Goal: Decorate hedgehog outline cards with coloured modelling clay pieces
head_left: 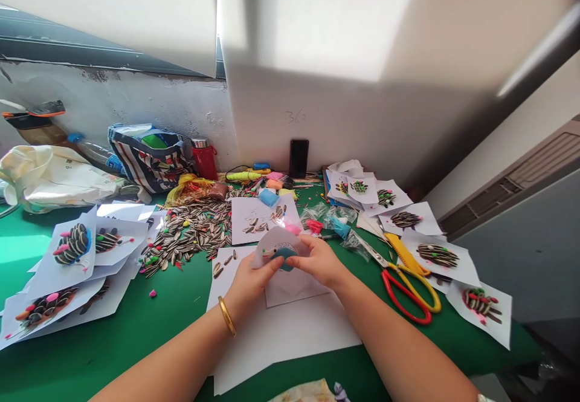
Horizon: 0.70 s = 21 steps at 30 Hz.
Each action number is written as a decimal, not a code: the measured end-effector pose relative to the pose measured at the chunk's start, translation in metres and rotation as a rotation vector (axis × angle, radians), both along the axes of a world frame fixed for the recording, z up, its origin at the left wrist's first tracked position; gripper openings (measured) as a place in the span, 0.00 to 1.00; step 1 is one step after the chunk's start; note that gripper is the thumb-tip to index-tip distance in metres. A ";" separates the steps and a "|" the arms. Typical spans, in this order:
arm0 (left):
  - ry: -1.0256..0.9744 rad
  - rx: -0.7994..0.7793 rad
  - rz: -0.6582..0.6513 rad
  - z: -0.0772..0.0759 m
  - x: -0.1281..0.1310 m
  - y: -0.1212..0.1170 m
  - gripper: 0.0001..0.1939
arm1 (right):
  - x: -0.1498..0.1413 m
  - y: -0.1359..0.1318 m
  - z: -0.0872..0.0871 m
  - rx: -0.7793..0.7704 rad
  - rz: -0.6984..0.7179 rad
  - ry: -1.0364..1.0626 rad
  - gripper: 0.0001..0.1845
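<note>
Between both hands is a small white paper card with a drawn outline and a flat patch of blue modelling clay on it. My left hand grips the card's left side, thumb on the clay. From the right, my right hand holds it too, its thumb pressed on the clay close to the other thumb. Under the hands lie white sheets, with a few loose sunflower seeds left of them. Just beyond, another drawn sheet carries more seeds and some pink clay.
A heap of striped sunflower seeds spreads left of centre. Finished seed-and-clay cards lie in a left stack and along the right. Red-and-yellow scissors rest at right. Behind stand a red bottle, a striped bag and a phone.
</note>
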<state>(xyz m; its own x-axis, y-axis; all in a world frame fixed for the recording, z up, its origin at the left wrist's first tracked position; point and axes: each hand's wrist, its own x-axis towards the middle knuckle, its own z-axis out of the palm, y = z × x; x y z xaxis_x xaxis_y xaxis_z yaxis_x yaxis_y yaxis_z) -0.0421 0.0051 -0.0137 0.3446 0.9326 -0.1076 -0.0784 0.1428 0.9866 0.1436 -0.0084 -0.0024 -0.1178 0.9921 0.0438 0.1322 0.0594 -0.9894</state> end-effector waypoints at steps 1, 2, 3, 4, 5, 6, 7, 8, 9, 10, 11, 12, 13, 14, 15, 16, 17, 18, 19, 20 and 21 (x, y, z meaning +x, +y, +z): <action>0.014 0.016 -0.010 -0.001 0.000 0.001 0.22 | 0.000 0.001 0.000 -0.012 0.004 0.045 0.20; 0.024 0.029 -0.012 -0.002 0.001 0.001 0.23 | 0.001 0.001 -0.001 -0.022 0.006 0.086 0.20; 0.024 0.040 -0.009 -0.003 0.002 0.001 0.23 | 0.001 0.001 -0.001 -0.031 0.004 0.115 0.20; 0.014 0.048 0.000 -0.004 0.002 0.002 0.23 | 0.001 0.002 -0.001 -0.039 -0.003 0.128 0.20; -0.001 0.054 0.007 -0.005 0.003 0.001 0.23 | 0.001 0.001 0.000 -0.047 -0.015 0.129 0.19; -0.015 0.062 0.011 -0.005 0.004 0.001 0.22 | 0.000 0.001 0.000 -0.056 -0.029 0.123 0.18; -0.027 0.071 0.012 -0.005 0.004 0.001 0.22 | 0.000 0.001 0.000 -0.064 -0.044 0.112 0.18; -0.034 0.079 0.009 -0.005 0.004 0.001 0.22 | -0.001 0.000 0.000 -0.071 -0.056 0.102 0.17; -0.033 0.083 0.006 -0.004 0.005 0.000 0.22 | -0.001 0.000 0.000 -0.077 -0.063 0.095 0.17; -0.029 0.084 0.004 -0.004 0.005 0.000 0.22 | -0.001 0.000 0.000 -0.083 -0.065 0.092 0.17; -0.027 0.084 0.004 -0.003 0.005 0.000 0.22 | -0.001 0.000 0.000 -0.088 -0.062 0.087 0.17; -0.025 0.085 0.005 -0.002 0.005 -0.001 0.22 | 0.000 0.000 0.000 -0.091 -0.054 0.083 0.17; -0.023 0.088 0.008 -0.002 0.005 -0.001 0.22 | 0.000 0.000 0.000 -0.088 -0.043 0.077 0.18; -0.018 0.094 0.015 -0.001 0.005 -0.001 0.22 | 0.002 0.001 0.000 -0.072 -0.036 0.069 0.19; -0.011 0.101 0.023 -0.001 0.005 -0.001 0.22 | 0.003 0.001 0.001 -0.046 -0.034 0.057 0.21; -0.003 0.106 0.031 0.000 0.005 -0.001 0.23 | 0.004 0.001 0.002 -0.018 -0.034 0.040 0.24; 0.006 0.111 0.037 0.000 0.006 -0.001 0.24 | 0.006 0.001 0.004 0.005 -0.034 0.020 0.27; 0.015 0.113 0.039 0.001 0.006 -0.001 0.24 | 0.007 0.000 0.006 0.018 -0.030 -0.003 0.29; 0.026 0.113 0.039 0.001 0.006 -0.001 0.25 | 0.008 0.000 0.008 0.019 -0.016 -0.025 0.29; 0.038 0.112 0.037 0.001 0.006 -0.001 0.25 | 0.008 -0.001 0.009 0.011 0.006 -0.038 0.27; 0.051 0.113 0.033 0.000 0.006 -0.001 0.24 | 0.009 -0.001 0.011 -0.004 0.033 -0.040 0.25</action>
<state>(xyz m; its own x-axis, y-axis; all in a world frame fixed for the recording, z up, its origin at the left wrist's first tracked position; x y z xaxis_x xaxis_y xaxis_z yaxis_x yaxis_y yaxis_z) -0.0364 0.0045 -0.0133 0.3098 0.9506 -0.0183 -0.0302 0.0291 0.9991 0.1524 -0.0094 0.0081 -0.1515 0.9878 0.0347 0.1699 0.0606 -0.9836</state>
